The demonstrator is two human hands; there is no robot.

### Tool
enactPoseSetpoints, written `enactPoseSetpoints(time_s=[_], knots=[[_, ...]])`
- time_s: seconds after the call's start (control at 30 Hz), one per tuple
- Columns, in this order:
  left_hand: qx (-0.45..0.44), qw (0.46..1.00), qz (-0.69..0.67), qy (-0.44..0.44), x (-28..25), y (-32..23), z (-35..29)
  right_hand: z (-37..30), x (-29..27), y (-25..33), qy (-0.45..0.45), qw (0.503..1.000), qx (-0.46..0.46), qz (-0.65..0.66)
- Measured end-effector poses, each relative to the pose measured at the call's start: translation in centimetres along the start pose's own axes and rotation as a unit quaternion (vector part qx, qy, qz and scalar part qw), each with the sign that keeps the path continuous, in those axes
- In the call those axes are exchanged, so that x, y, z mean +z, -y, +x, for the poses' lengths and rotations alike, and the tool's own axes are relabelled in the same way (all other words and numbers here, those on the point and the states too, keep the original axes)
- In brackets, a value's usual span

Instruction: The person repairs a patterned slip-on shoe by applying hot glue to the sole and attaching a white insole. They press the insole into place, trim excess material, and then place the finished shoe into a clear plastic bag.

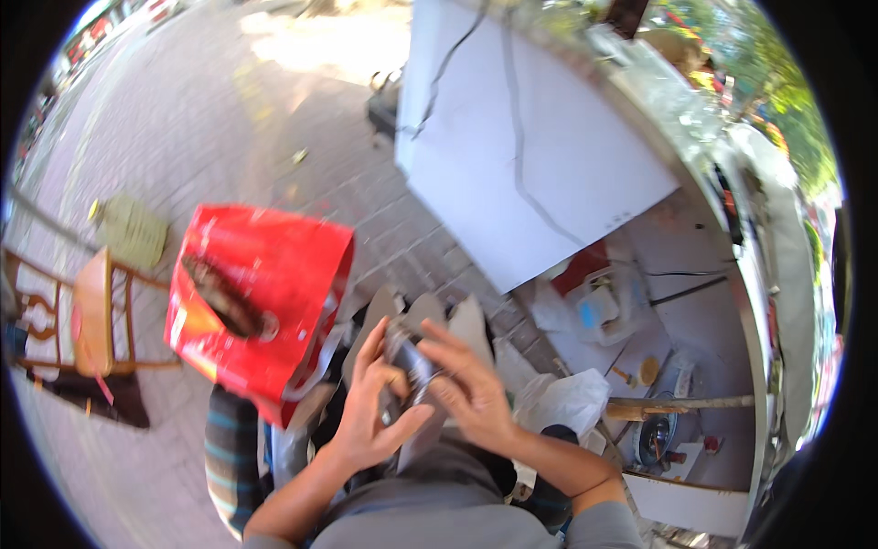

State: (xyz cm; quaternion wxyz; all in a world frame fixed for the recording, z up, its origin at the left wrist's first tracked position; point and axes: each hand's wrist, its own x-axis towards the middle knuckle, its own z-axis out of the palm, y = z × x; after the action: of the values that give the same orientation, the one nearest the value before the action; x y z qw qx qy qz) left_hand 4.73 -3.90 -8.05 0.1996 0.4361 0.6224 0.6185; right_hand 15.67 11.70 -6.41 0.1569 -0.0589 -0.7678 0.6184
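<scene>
Paved ground (219, 146) fills head view from 9 to 12 o'c, outdoors, sunlit patch near 12. Clock below is read from the held obj. L hand (366, 416) is curled round a small dark shiny object (407, 361), fingers & thumb closed on its L side; the obj. sits b/w both hands over the lap, its exact kind too blurred to tell. R hand (471, 398) is at its R side, fingers half bent & spread, thumb v. near or touching; can't tell if it grips too. Edges: red bag (265, 247) at approx 10 o'c, just beside L hand; big white panel (549, 137) at 1, its lower corner near R fingers; white plastic bag (576, 398) at 3–4, close to R forearm; wooden stick (686, 403) beyond it. Widest room: paving strip b/w red bag & panel, approx 11–12
</scene>
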Motion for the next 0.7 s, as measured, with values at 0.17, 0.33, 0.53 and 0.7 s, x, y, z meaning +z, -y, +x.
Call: enactPoseSetpoints(time_s=[0.17,0.33,0.53,0.7], knots=[[-0.049,0.993,-0.096,-0.047,1.1,0.6,0.1,0.5,0.0,0.5,-0.063,0.997,-0.051,-0.010],[-0.052,0.992,-0.116,-0.024,1.1,0.8,-0.1,1.2,-1.8,0.7,-0.069,0.965,-0.170,-0.186],[-0.062,0.983,-0.171,-0.008,1.1,0.5,0.2,1.8,-3.0,1.2,-0.015,0.956,-0.214,-0.201],[-0.053,0.983,-0.177,-0.020,1.3,0.9,0.2,2.1,-3.1,1.4,-0.004,0.956,-0.220,-0.194]])
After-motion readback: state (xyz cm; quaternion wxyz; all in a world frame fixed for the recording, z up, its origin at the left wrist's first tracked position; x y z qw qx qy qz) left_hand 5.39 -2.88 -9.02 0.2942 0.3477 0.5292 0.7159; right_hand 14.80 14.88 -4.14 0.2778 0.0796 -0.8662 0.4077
